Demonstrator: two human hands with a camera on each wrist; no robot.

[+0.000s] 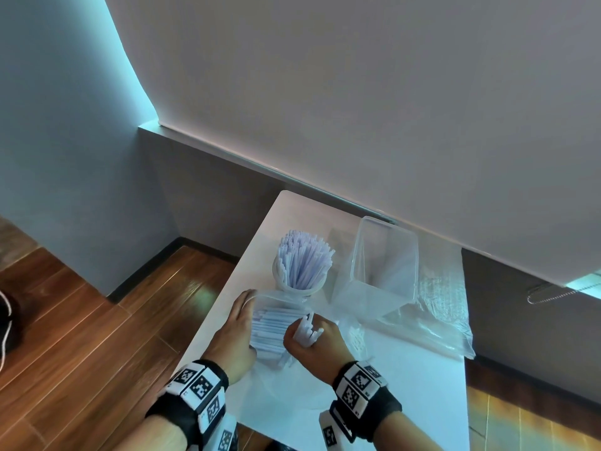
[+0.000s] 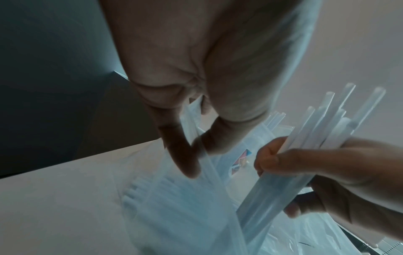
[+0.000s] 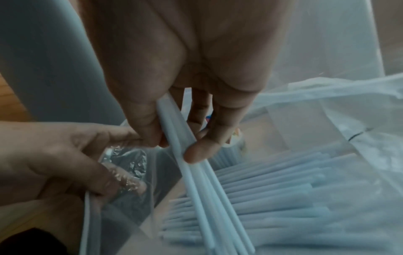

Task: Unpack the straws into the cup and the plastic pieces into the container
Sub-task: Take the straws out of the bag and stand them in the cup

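Note:
A clear cup (image 1: 300, 288) packed with white straws (image 1: 304, 258) stands upright at the middle of the white table (image 1: 406, 402). To its right stands a tall clear container (image 1: 385, 258). Just in front of the cup lies a clear plastic bag (image 1: 279, 299) with several straws (image 3: 272, 198) inside. My left hand (image 1: 242, 320) pinches the bag's open edge (image 2: 196, 131) at its left side. My right hand (image 1: 309, 340) grips a small bundle of straws (image 2: 327, 131), tilted, with the lower ends still inside the bag.
Crumpled clear plastic wrapping (image 1: 435, 307) lies to the right of the container, up to the table's right edge. The wall runs close behind the table. Wooden floor (image 1: 97, 320) lies past the table's left edge.

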